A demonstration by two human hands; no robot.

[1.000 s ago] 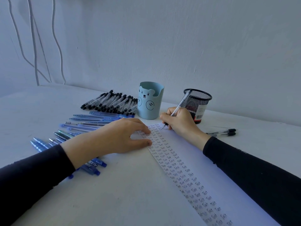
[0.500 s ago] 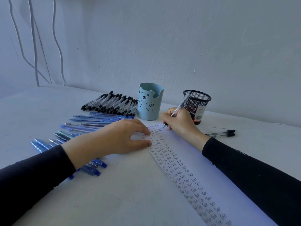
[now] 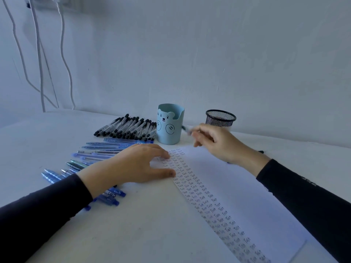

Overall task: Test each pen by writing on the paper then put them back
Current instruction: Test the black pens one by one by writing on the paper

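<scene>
Your right hand point(image 3: 214, 144) pinches a blurred pen point(image 3: 187, 130) above the paper point(image 3: 237, 186).
Pen pokes past your fingertips toward the bear cup point(image 3: 169, 128); left hand point(image 3: 133, 166) has straight fingers pressing the paper's written edge.

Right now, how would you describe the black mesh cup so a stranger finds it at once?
Look to the far edge of the white table. Two cups stand there side by side; the mesh cup is the one on the right, just behind the right hand. Unlike the solid pale-blue bear cup, it is black, see-through wire mesh.
</scene>
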